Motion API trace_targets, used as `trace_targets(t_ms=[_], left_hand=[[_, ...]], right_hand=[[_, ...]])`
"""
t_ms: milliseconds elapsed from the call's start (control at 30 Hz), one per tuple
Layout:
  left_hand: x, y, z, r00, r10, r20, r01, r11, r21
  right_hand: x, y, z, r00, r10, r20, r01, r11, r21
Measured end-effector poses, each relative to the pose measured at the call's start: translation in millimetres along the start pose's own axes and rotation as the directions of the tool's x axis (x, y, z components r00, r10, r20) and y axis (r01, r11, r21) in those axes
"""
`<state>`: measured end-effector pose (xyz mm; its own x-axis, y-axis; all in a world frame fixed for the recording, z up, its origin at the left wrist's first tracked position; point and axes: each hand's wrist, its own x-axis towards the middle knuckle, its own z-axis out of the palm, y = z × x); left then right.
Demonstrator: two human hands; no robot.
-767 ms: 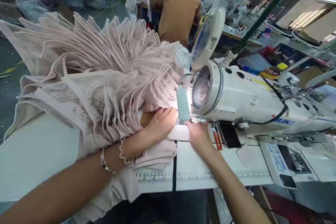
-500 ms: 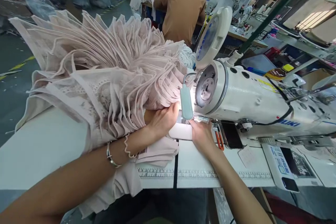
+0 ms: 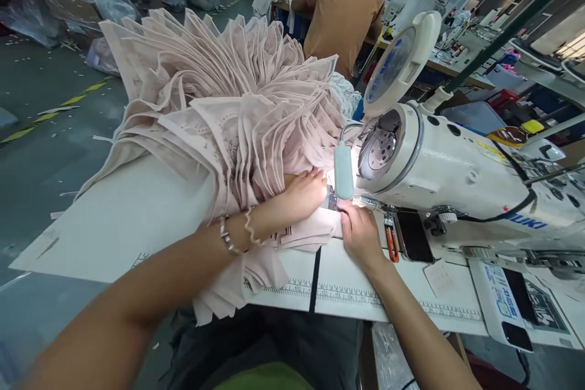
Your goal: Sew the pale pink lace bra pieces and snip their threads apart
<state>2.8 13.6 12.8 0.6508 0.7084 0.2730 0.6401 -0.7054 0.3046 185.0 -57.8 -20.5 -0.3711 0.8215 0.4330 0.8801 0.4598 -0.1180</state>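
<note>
A large heap of pale pink fabric pieces (image 3: 219, 109), with sheer and lace-like parts, lies fanned in folds left of a white sewing machine (image 3: 457, 164). My left hand (image 3: 307, 196) is closed at the heap's lower right edge, its bent fingers on the cloth beside the lit sewing area. Close by, my right hand (image 3: 362, 233) pinches the fabric edge just in front of the machine head. The fingertips of both hands are partly hidden. A small pale green lamp (image 3: 343, 170) hangs over the work and blocks the needle from view.
Orange-handled snips (image 3: 392, 242) and a dark phone (image 3: 414, 234) lie right of my right hand. A control panel (image 3: 500, 304) sits at the table's right. Ruler marks (image 3: 351, 295) run along the front edge. A co-worker in a brown shirt (image 3: 345, 6) sits ahead.
The whole view has swung left, so the scene sits further right. Pink fabric now covers the white machine bed that showed between my hands. The round disc on the machine head has turned.
</note>
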Motion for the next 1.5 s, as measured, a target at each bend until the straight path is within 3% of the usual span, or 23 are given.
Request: trace_targets(t_ms=[100, 167, 233, 300, 367, 433, 500, 533, 600, 633, 700, 800, 867, 900, 1000, 1100, 1233, 1333, 1400, 1500], left_hand=[[-42.2, 17.0, -21.4, 0.996, 0.057, 0.062, -0.067, 0.982, 0.176], [-71.6, 22.0, -33.0, 0.995, 0.043, 0.085, -0.068, 0.946, 0.317], [-96.5, 19.5, -40.1, 0.997, 0.051, 0.054, -0.068, 0.924, 0.376], [-113.6, 13.0, -44.6, 0.991, 0.116, 0.062, -0.130, 0.941, 0.313], [-120.2, 8.2, -49.7, 0.975, 0.175, 0.138, -0.197, 0.966, 0.170], [-116.0, 8.3, -56.2, 0.952, 0.181, 0.247, -0.191, 0.982, 0.014], [-104.0, 12.6, -60.2, 0.939, 0.152, 0.308, -0.131, 0.988, -0.087], [-96.7, 15.2, -59.6, 0.943, 0.144, 0.299, -0.119, 0.988, -0.102], [-83.5, 18.8, -51.5, 0.958, 0.182, 0.220, -0.177, 0.983, -0.044], [-78.5, 19.4, -44.3, 0.958, 0.228, 0.174, -0.236, 0.971, 0.026], [-72.9, 18.5, -27.7, 0.940, 0.314, 0.129, -0.335, 0.922, 0.194], [-70.3, 17.2, -10.2, 0.948, 0.278, 0.156, -0.318, 0.857, 0.406], [-67.5, 18.3, -7.9, 0.952, 0.232, 0.198, -0.302, 0.810, 0.502], [-65.0, 19.0, -8.7, 0.946, 0.237, 0.223, -0.321, 0.789, 0.524], [-53.8, 17.2, -13.0, 0.914, 0.317, 0.253, -0.403, 0.782, 0.476], [-43.9, 7.2, -13.6, 0.914, 0.351, 0.205, -0.401, 0.857, 0.323], [-39.8, -6.3, -10.8, 0.944, 0.296, 0.144, -0.318, 0.932, 0.172], [-41.3, -9.2, -10.1, 0.937, 0.339, 0.090, -0.350, 0.908, 0.229], [-45.5, -8.9, -9.6, 0.903, 0.420, 0.093, -0.428, 0.853, 0.298], [-58.8, -6.8, -7.8, 0.876, 0.465, 0.125, -0.477, 0.801, 0.362]], right_hand=[[-1.8, -12.8, -5.3, 0.964, -0.262, 0.054, 0.255, 0.960, 0.113], [-1.5, -21.1, -8.2, 0.951, -0.298, 0.089, 0.287, 0.951, 0.115], [-1.3, -25.7, -11.8, 0.969, -0.241, 0.058, 0.228, 0.959, 0.169], [-1.6, -26.7, -16.8, 0.982, -0.175, 0.069, 0.140, 0.924, 0.357], [-1.7, -25.9, -22.3, 0.976, -0.071, 0.205, -0.060, 0.819, 0.571], [-1.1, -25.5, -26.2, 0.892, 0.046, 0.449, -0.374, 0.634, 0.677], [0.3, -26.8, -27.2, 0.739, 0.131, 0.661, -0.648, 0.406, 0.645], [1.1, -27.9, -26.9, 0.671, 0.150, 0.726, -0.728, 0.317, 0.607], [2.8, -29.8, -26.1, 0.596, 0.193, 0.779, -0.797, 0.254, 0.547], [3.4, -29.6, -26.3, 0.590, 0.239, 0.771, -0.802, 0.287, 0.524], [3.5, -25.1, -28.4, 0.635, 0.366, 0.680, -0.759, 0.460, 0.461], [0.3, -5.7, -33.7, 0.795, 0.544, 0.269, -0.592, 0.792, 0.147], [-3.9, 11.5, -35.6, 0.870, 0.493, -0.001, -0.488, 0.860, -0.145], [-6.3, 19.0, -35.5, 0.893, 0.446, -0.062, -0.446, 0.858, -0.254], [-13.6, 29.8, -30.9, 0.945, 0.324, -0.044, -0.311, 0.849, -0.428], [-18.9, 23.1, -25.0, 0.958, 0.284, 0.030, -0.240, 0.859, -0.453], [-19.6, 10.2, -24.2, 0.895, 0.429, 0.120, -0.349, 0.843, -0.409], [-17.8, 6.6, -28.4, 0.854, 0.502, 0.140, -0.401, 0.804, -0.440], [-18.3, 3.7, -30.8, 0.888, 0.430, 0.160, -0.326, 0.837, -0.441], [-22.4, -5.0, -30.2, 0.973, 0.173, 0.153, -0.116, 0.940, -0.321]])
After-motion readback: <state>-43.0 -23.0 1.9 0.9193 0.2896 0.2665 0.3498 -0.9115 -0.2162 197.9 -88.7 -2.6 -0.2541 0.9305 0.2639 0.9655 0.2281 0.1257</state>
